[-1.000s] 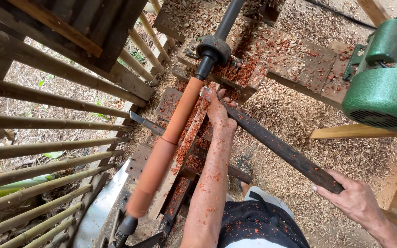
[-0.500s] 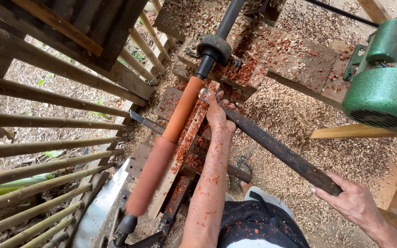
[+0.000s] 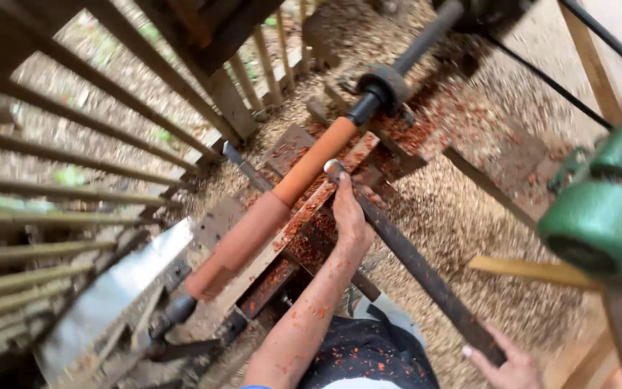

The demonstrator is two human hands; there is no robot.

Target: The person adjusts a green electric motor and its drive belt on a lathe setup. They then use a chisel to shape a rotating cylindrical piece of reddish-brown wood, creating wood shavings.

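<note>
A fence of weathered wooden slats fills the nine o'clock side, with a shiny grey metal sheet lying below it at seven o'clock. Just right of that, a long orange-red wooden cylinder sits mounted on a lathe, running from seven o'clock up toward one o'clock, where a dark metal spindle grips its far end. A shaving-strewn wooden tool rest runs alongside the cylinder. The left hand presses down on the front of a long rusty metal turning bar, fingers wrapped over it, the tip lying on the rest just beside the cylinder. The bar slants down to five o'clock, where the right hand clasps its rear end. Reddish shavings cover the ground. At three o'clock a green electric motor stands on timber.
</note>
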